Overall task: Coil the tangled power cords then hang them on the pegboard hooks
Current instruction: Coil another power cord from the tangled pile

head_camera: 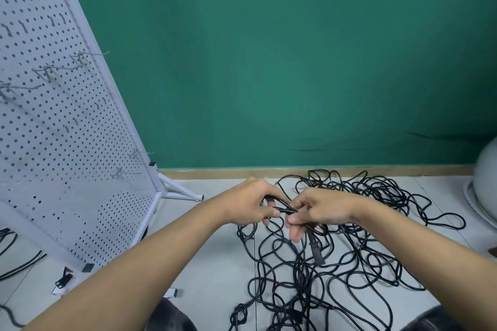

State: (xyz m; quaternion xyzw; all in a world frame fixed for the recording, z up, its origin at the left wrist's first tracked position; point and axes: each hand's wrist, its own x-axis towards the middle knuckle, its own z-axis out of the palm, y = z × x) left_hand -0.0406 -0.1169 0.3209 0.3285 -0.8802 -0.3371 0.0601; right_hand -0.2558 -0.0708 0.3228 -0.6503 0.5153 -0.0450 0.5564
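Over the tangled power cords heaped on the floor beside the pegboard, our left hand and right hand each pinch one black strand, fingers curled. The cord looks light, limp and springy; we judge the plug end the best place to start coiling.

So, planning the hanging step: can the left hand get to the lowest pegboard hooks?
Probably, once freed: nothing stands between the left hand and those hooks, but its fingers pinch a cord.
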